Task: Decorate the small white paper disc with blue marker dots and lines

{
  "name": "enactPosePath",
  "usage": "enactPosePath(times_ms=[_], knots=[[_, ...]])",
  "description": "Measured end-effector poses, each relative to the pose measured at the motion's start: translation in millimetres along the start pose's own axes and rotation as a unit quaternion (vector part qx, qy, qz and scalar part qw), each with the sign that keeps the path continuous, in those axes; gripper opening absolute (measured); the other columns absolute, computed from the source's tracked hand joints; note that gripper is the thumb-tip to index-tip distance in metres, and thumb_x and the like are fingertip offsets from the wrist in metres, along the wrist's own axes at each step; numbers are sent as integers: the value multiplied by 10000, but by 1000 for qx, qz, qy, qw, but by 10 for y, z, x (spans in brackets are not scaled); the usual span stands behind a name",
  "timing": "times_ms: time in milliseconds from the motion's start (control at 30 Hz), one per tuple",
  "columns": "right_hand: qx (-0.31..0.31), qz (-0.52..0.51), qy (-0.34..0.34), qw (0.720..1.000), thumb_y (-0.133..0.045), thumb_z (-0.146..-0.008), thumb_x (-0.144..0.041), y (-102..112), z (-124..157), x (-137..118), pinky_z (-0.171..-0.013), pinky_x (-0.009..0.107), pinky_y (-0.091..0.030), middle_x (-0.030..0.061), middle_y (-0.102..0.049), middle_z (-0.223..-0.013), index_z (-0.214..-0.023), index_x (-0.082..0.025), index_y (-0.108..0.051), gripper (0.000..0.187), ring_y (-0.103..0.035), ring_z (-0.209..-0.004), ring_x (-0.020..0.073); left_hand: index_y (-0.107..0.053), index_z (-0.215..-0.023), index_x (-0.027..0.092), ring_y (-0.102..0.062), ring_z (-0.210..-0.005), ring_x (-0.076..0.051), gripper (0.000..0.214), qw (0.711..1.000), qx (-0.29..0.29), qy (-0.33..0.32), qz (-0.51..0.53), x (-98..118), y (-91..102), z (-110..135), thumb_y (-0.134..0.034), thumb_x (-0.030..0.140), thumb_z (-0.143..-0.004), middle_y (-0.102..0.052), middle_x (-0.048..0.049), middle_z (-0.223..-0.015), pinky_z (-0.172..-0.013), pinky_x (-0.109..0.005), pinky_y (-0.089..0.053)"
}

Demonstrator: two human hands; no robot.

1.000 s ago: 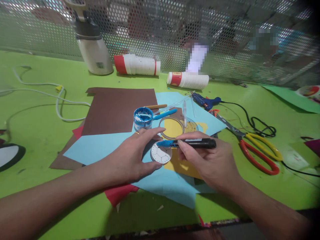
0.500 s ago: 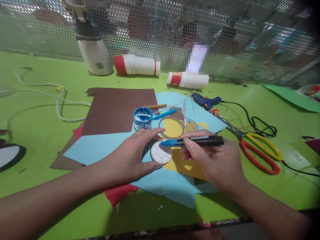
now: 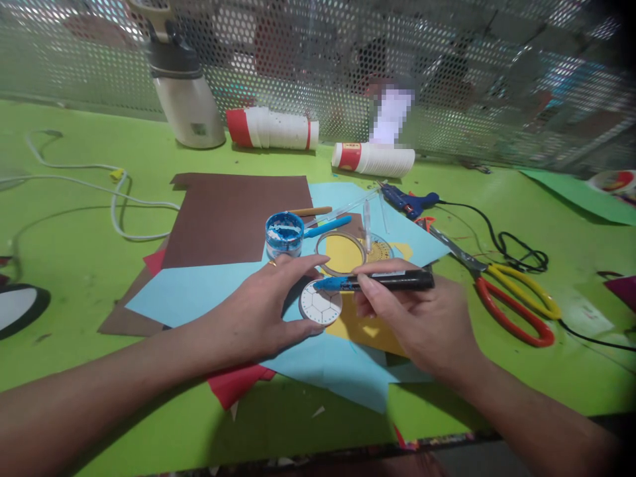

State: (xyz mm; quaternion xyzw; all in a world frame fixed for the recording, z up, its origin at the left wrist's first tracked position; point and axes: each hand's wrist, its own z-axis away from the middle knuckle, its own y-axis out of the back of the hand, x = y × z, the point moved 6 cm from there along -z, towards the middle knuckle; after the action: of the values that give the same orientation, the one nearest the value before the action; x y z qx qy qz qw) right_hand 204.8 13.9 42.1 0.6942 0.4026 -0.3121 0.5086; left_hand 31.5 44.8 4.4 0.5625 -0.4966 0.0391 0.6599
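Observation:
Between the thumb and fingers of my left hand (image 3: 261, 301) is a round white disc (image 3: 318, 310) with a black football pattern. The thumb touches its lower edge, and the index finger stretches out above it. My right hand (image 3: 422, 318) grips a black marker (image 3: 397, 280) whose tip end is stained blue. The tip is at the disc's upper part; whether it touches cannot be made out. Just behind are a jar of blue paint (image 3: 284, 235), a blue pen (image 3: 330, 226) and a clear ring (image 3: 322, 244) over yellow paper.
Brown card (image 3: 238, 218) and light blue paper (image 3: 193, 288) lie under the work. To the right are scissors (image 3: 517, 305) and a blue glue gun (image 3: 407, 199) with a black cord. Stacked paper cups (image 3: 278, 129) and a spray bottle (image 3: 189, 109) stand at the back.
My right hand and the marker have shifted slightly left, so the tip reaches further over the disc. My left hand and the disc have hardly moved.

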Motion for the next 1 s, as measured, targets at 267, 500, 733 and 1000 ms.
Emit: enactPosePath(times_ms=[267, 500, 733, 1000], knots=[[1, -4, -8, 1000, -655, -825, -256, 2, 3, 14, -512, 266, -569, -11, -691, -586, -847, -198, -704, 79, -665, -503, 144, -409, -1405, 219, -543, -1193, -287, 726, 1000, -5, 1, -3, 12, -1, 19, -728, 364, -769, -564, -116, -1326, -1020, -460, -445], [5, 7, -8, 1000, -652, -825, -264, 10, 1, 2, -515, 273, -570, -13, -692, -583, -842, -205, -703, 80, -659, -499, 148, -388, -1416, 258, -537, -1217, -285, 730, 1000, -3, -6, -5, 5, 7, 15, -723, 371, -778, -560, -97, -1346, -1035, -457, -435], [5, 17, 5, 1000, -645, -832, -257, 7, -4, -21, -523, 269, -565, -15, -685, -580, -816, -199, -704, 84, -657, -502, 145, -384, -1423, 243, -537, -1215, -289, 750, 1000, -5, 3, 2, 4, -2, 4, -729, 363, -769, -564, -111, -1336, -1037, -465, -435], [5, 15, 1, 1000, -654, -825, -245, -6, 16, -16, -530, 256, -567, -11, -693, -609, -820, -193, -704, 72, -663, -518, 139, -384, -1419, 218, -541, -1200, -269, 752, 1000, -1, -9, 3, 15, 2, 11, -739, 332, -767, -571, -110, -1324, -1026, -439, -435]])
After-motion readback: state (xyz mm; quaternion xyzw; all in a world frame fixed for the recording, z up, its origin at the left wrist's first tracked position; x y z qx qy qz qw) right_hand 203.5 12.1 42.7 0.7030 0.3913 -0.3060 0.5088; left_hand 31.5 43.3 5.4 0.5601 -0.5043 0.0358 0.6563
